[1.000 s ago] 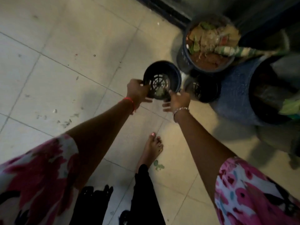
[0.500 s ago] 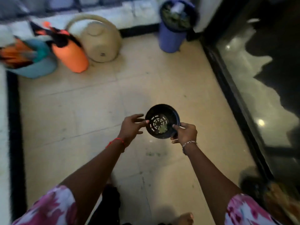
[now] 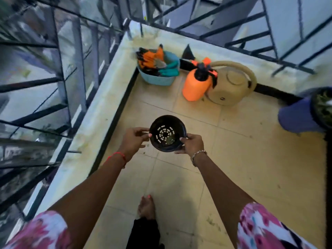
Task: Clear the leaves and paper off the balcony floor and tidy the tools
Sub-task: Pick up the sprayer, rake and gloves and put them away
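pot (image 3: 167, 133): black plastic, slotted base. held in the air between the hands, mouth turned up toward the camera, axis near upright. left rim is pinched by the left hand (image 3: 133, 141); right rim is gripped by the right hand (image 3: 193, 143), thumb on top. judged light, stiff, thin-walled; best taken at the rim. leaf scrap (image 3: 169, 141) is carried inside.

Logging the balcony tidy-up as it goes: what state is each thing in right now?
Black pot: held up in both hands, leaf scrap inside.
Left hand: pinches the pot's rim.
Right hand: grips the opposite rim.
Basket: on the floor, holding gloves.
Watering can: upright.
Sprayer: upright beside it.
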